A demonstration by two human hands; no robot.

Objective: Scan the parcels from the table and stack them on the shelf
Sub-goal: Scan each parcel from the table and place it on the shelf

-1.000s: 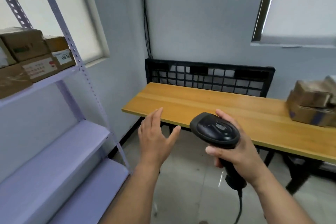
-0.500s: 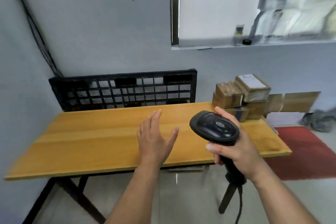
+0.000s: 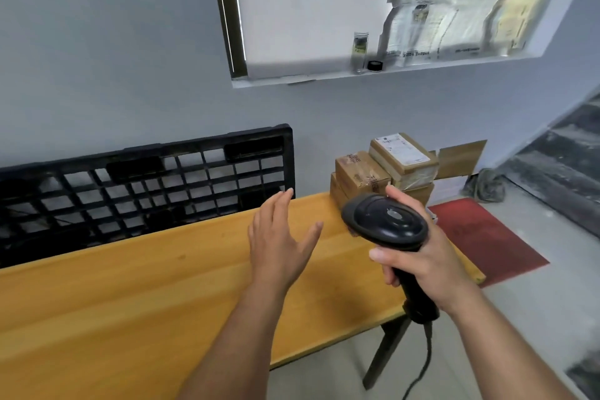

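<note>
**Inspector:** State of each grip?

**Me:** My left grip is open above the desk, holding nothing. My right grip is closed around the scanner.

**Inspector:** And the parcels?

**Me:** Stacked at the desk's far right end. I'd advise reaching for the top one, which lies label-up, and aiming the scanner squarely at it.

A wooden tabletop carries a stack of taped parcels at its far right end, against the wall.

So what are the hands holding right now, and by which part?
The right hand grips a black handheld barcode scanner by its handle; the left hand is open, holding nothing.
</note>
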